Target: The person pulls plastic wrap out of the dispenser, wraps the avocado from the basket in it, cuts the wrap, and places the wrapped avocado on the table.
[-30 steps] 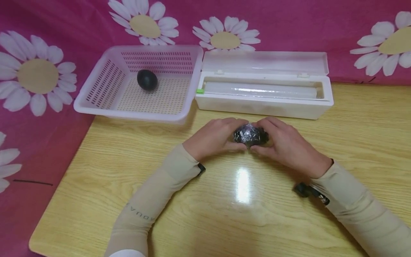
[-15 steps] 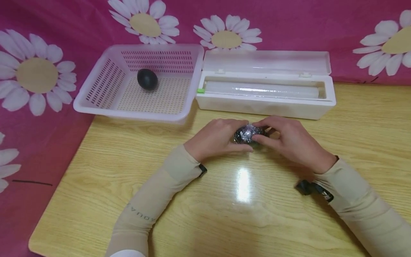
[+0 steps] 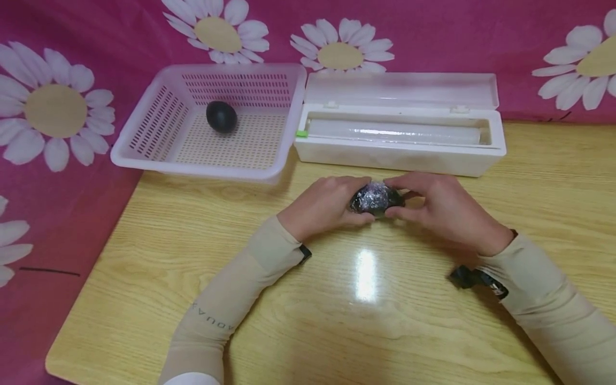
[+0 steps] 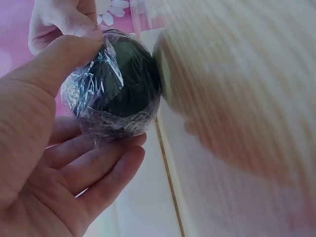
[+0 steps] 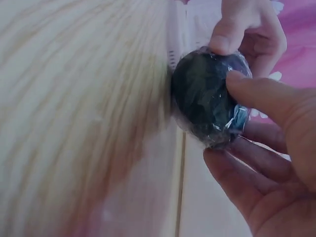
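Between both hands is a dark egg [image 3: 375,198] wrapped in crinkled, shiny plastic film, low over the wooden table. My left hand [image 3: 324,206] grips its left end, thumb on the near side and fingers on the far side. From the right, my right hand [image 3: 438,208] pinches the other end between thumb and fingertips. In the left wrist view the film [image 4: 106,69] gleams and bunches over the egg's side. The right wrist view shows the wrapped egg [image 5: 205,94] with both thumbs pressed on it.
A pale plastic basket [image 3: 192,170] at the back left holds another black egg [image 3: 221,117] without film. Beside it stands a white box [image 3: 394,158], lid raised, with a roll of cling film [image 3: 394,131] inside. A patterned pink cloth [image 3: 423,37] hangs behind the wooden table [image 3: 298,321].
My right hand has shifted its thumb and fingers on the wrapped egg, and its wrist has drifted slightly right. My left hand keeps its grip nearly in place.
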The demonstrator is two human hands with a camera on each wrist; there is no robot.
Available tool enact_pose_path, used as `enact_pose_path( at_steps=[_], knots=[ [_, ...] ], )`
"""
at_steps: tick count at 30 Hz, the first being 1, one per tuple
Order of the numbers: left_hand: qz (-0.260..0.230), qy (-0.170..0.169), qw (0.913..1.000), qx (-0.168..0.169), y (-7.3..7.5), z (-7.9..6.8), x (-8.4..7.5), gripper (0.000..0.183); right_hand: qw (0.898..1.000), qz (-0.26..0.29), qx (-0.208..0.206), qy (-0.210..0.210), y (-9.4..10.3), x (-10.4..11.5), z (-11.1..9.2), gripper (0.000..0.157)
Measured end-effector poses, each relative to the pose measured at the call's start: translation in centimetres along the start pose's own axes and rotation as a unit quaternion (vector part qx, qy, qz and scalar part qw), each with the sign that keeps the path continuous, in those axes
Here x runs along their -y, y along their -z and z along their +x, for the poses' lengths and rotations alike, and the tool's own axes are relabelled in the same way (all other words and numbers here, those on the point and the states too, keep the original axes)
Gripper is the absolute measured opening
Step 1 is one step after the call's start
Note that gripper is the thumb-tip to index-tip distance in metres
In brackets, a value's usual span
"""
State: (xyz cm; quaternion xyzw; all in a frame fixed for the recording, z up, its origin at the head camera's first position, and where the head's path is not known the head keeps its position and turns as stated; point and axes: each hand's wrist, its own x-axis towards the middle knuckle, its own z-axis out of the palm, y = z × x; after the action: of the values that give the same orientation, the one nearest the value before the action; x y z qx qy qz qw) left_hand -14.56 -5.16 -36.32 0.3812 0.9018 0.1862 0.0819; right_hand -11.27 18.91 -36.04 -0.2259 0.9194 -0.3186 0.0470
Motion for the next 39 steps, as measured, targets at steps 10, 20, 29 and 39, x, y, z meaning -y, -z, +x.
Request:
enact_pose_path(
  at_steps=[10,20,29,39],
  knots=[
    [-0.01,0.009,0.9998,0.014,0.0,0.0,0.0,0.07,0.99,-0.109,-0.028,0.088,-0.4,0.6,-0.3,0.049],
    [-0.006,0.013,0.9999,0.006,-0.1,0.0,0.2,0.068,0.997,-0.069,-0.046,0.004,0.5,0.9,-0.7,0.026],
    [-0.01,0.011,0.9999,0.002,0.0,-0.1,0.3,0.065,0.994,-0.082,-0.045,0.049,-0.3,0.9,-0.1,0.049],
    [-0.07,0.003,0.9957,0.061,0.9,-0.3,1.6,0.074,0.995,-0.057,-0.057,0.051,-1.3,0.8,0.4,0.048]
  ],
)
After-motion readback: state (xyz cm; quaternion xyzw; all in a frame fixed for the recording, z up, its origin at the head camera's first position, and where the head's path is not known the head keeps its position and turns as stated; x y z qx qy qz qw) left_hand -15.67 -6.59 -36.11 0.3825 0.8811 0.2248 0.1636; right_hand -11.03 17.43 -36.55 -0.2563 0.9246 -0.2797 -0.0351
